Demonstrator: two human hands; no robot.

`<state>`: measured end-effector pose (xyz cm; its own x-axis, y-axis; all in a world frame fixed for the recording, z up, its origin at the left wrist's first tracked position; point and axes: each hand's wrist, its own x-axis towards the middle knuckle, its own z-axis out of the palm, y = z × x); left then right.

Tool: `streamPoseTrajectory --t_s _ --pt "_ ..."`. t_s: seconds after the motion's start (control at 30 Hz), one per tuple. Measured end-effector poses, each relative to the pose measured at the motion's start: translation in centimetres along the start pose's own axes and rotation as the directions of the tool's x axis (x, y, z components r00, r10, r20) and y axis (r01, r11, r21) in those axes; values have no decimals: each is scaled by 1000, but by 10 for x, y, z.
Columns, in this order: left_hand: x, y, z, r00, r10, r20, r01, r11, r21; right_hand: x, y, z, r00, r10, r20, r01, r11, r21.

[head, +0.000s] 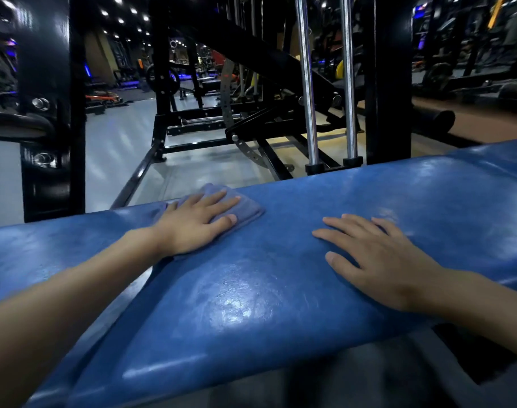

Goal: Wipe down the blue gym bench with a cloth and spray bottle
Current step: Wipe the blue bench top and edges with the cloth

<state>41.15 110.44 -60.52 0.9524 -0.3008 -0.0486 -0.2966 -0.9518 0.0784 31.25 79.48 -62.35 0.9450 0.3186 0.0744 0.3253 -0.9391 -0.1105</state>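
Across the near half of the view: blue gym bench (251, 290), padded, glossy, running left to right, with sheen patches at centre.

Left hand (192, 225): palm down on a folded blue-grey cloth (247, 210), forearm reaching in from the near left. Fingers straight and slightly apart, laid flat over the cloth rather than curled round it; thumb lies along the cloth's near side. Cloth sits on the bench top at its far edge, left of centre, with one corner poking past that edge.

Right hand (378, 260): palm down directly on the bare pad, right of centre, well apart from the cloth. Fingers extended and fanned, pointing left and far, thumb out toward the near side. Relaxed, holding nothing.

Beyond the bench: two chrome guide rods (306, 83) rising upright just past the far edge, a thick black upright post (51, 113) at far left, a perforated metal adjustment arc (226, 92), pale grey floor (119, 148).

Writing: any markings on the far machines are too dim and blurred to read.
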Motion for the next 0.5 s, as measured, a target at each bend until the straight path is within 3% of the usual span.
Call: streamPoseTrajectory --t_s 0.1,0.27,0.5 --pt "-48 29 4 980 196 17 -197 980 36 1 0 0 1000 17 12 -17 1000 1" --pt "-109 61 14 879 475 30 -476 875 87 4 0 -1 999 31 14 -31 1000 -5" --pt "-110 87 9 925 378 27 -379 920 98 -2 -1 -6 1000 20 21 -21 1000 14"
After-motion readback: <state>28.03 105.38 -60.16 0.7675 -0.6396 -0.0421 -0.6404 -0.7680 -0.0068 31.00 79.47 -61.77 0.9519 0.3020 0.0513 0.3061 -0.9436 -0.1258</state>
